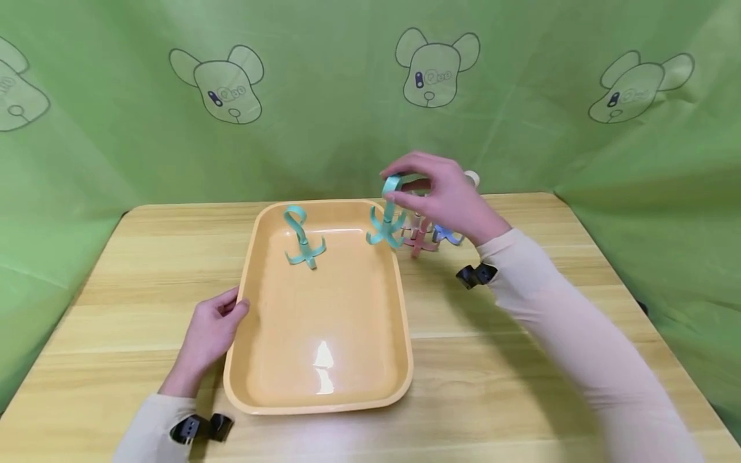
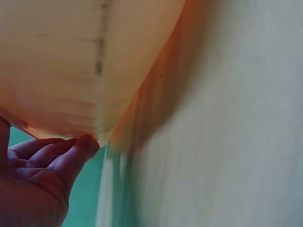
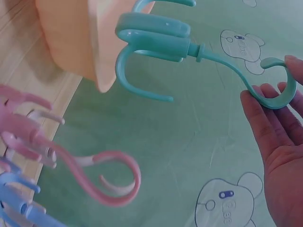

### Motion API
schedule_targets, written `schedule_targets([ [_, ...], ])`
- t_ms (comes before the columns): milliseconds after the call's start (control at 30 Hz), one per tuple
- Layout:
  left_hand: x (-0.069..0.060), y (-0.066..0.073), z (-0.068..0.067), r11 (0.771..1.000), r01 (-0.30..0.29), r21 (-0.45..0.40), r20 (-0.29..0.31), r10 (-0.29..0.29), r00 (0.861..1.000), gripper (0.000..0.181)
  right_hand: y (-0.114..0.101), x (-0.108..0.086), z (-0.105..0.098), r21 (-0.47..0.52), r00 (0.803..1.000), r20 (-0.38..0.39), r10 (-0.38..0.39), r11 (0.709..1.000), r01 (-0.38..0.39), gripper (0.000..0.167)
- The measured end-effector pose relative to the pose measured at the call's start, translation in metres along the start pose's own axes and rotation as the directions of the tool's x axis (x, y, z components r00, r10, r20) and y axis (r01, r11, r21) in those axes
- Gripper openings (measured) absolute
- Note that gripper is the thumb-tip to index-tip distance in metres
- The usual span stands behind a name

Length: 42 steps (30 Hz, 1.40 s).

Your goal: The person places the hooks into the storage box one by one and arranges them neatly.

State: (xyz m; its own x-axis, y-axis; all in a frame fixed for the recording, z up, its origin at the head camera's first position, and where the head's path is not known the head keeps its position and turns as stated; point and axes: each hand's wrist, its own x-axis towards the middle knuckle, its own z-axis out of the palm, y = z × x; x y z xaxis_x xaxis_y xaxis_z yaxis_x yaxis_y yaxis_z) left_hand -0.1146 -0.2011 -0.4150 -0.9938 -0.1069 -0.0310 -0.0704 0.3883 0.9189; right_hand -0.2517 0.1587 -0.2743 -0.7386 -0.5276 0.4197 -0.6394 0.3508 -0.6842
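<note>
1. one left hand (image 1: 211, 331) pinches the left rim of the tray (image 1: 324, 302).
2. green hook (image 1: 305, 252) already inside tray, far left part; looks like one done.
3. second green hook (image 1: 386, 229) above tray's far right corner, curl pinched by right hand (image 1: 440, 190); not set down.
4. pink hook (image 1: 419, 243), blue hook (image 1: 448, 235) outside, right of tray; seem left over.
5. wood table (image 1: 469, 411) under tray; green cloth (image 1: 336, 141) with cartoon heads behind it.
</note>
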Motion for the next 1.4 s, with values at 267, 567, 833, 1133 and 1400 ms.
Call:
schedule_targets([
  [267, 0.000, -0.003, 0.000, 1.000, -0.008, 0.005, 0.009, 0.008, 1.000, 0.040, 0.003, 0.014, 0.014, -0.024, 0.998, 0.067, 0.010, 1.000, -0.009, 0.027],
  [567, 0.006, -0.002, -0.001, 0.999, -0.036, -0.003, 0.014, 0.036, 0.999, 0.040, 0.006, 0.033, 0.024, -0.070, 0.994, 0.112, -0.008, 0.997, 0.016, 0.029],
  [833, 0.002, 0.000, -0.002, 1.000, -0.024, -0.002, 0.017, 0.024, 1.000, 0.040, 0.014, 0.032, 0.031, -0.070, 0.987, 0.155, 0.046, 0.997, -0.036, 0.031],
  [1133, 0.001, -0.003, -0.001, 1.000, -0.011, 0.005, 0.006, 0.011, 1.000, 0.039, 0.025, 0.033, 0.042, -0.044, 0.982, 0.183, 0.034, 0.999, -0.026, 0.030],
  [1400, 0.001, -0.004, -0.001, 1.000, -0.024, -0.014, 0.015, 0.024, 1.000, 0.039, 0.030, 0.036, 0.046, -0.052, 0.977, 0.200, 0.068, 0.997, -0.058, 0.030],
])
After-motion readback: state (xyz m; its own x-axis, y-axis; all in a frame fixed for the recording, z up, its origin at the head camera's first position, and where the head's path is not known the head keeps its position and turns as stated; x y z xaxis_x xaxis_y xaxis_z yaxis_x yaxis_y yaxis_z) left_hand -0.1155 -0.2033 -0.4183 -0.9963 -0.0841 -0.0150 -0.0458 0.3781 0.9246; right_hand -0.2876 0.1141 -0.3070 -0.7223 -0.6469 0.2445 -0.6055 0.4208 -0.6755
